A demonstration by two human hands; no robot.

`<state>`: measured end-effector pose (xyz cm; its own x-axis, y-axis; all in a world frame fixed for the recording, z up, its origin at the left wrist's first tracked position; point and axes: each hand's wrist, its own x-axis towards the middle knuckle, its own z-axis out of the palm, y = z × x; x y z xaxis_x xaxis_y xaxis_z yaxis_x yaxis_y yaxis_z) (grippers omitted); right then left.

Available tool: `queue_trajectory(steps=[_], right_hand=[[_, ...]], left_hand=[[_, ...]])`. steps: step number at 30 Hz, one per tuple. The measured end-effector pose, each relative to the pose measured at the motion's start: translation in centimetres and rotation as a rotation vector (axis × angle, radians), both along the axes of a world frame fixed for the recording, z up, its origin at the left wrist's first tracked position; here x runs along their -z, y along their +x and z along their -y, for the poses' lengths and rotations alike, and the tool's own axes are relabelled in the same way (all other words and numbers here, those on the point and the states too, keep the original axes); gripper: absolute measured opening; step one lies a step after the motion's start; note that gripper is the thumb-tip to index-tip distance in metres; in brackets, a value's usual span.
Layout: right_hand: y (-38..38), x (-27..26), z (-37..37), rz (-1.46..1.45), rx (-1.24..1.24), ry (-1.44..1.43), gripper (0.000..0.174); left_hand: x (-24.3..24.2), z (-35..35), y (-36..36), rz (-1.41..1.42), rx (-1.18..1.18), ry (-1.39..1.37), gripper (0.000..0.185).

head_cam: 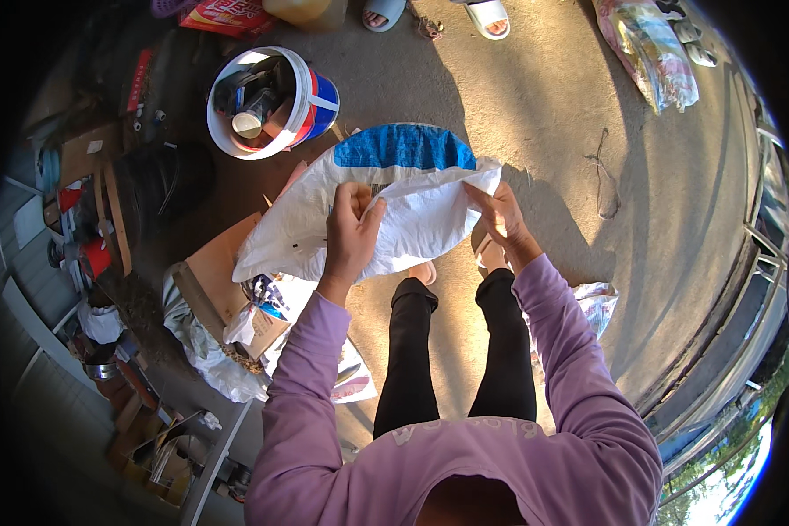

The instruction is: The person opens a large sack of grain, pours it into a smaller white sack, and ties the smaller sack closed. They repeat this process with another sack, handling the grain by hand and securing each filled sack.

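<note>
A white woven plastic sack with a blue printed patch hangs between my two hands, above the concrete floor. My right hand pinches its folded edge near the right corner. Closer to the middle, my left hand grips the same edge with thumb and fingers. The sack's mouth looks partly spread, and its inside is hidden. Its left end reaches over a brown cardboard box on the floor.
A white-rimmed bucket full of odds and ends stands beyond the sack. Filled plastic bags lie at left, near cluttered shelving. A striped sack lies far right. Another person's slippered feet are at the top.
</note>
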<state>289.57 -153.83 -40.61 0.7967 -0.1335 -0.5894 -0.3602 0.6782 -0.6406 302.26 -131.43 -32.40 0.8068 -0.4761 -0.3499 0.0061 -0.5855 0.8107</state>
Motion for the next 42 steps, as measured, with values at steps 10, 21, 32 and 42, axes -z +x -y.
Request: queue_trajectory(steps=[10, 21, 32, 42], right_hand=[[0.8, 0.2, -0.1, 0.444, -0.114, -0.489, 0.020], [0.8, 3.2, 0.8, 0.802, -0.023, -0.360, 0.017], [0.5, 3.6, -2.6, 0.880, 0.441, 0.069, 0.018], [0.4, 4.3, -0.1, 0.970, 0.165, -0.177, 0.034]], left_hand=[[0.6, 4.7, -2.8, 0.531, 0.212, 0.054, 0.020], [-0.2, 2.6, -1.1, 0.713, 0.547, 0.035, 0.035], [-1.0, 2.9, -5.0, 1.328, 0.582, 0.040, 0.021], [0.5, 3.6, -2.1, 1.011, 0.298, -0.101, 0.020]])
